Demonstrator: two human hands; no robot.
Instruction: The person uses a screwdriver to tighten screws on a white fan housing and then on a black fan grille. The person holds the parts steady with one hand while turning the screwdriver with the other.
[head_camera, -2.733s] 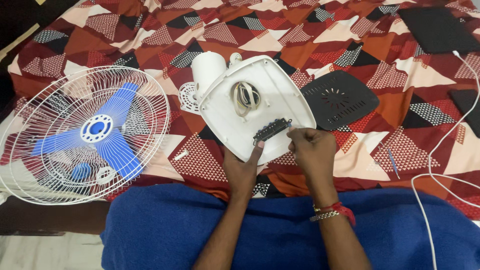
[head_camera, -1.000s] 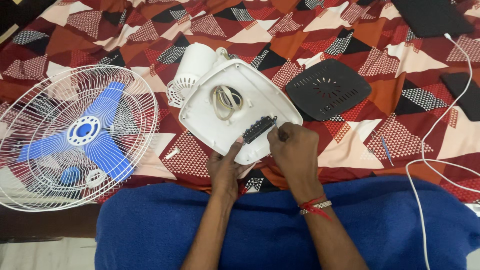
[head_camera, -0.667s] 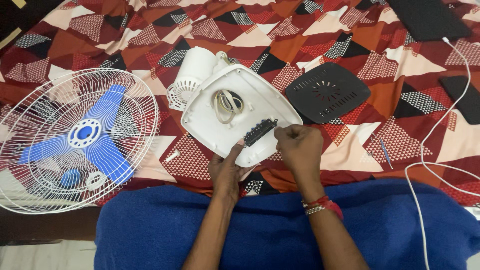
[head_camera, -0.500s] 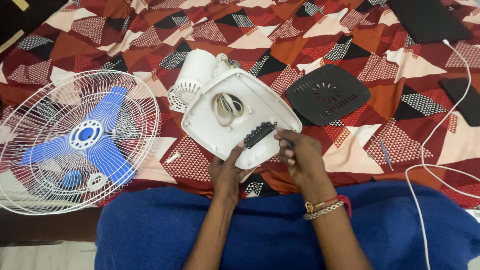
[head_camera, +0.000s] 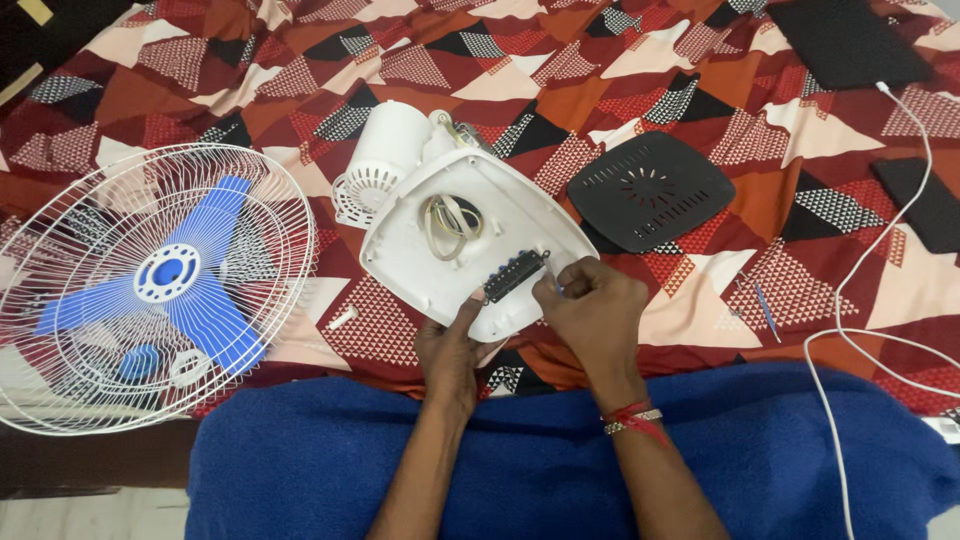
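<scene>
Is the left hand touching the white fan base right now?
Touching. The head view shows the left hand gripping the near edge of the white fan base, thumb lying on its inner face beside the black switch block.

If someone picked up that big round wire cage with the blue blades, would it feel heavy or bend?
The wire cage is probably light for its size, since it is mostly thin white wires with gaps between. It may flex a little when gripped by the rim. Lying flat on the patterned cloth, it seems unlikely to roll, though the blue blades inside might turn.
</scene>
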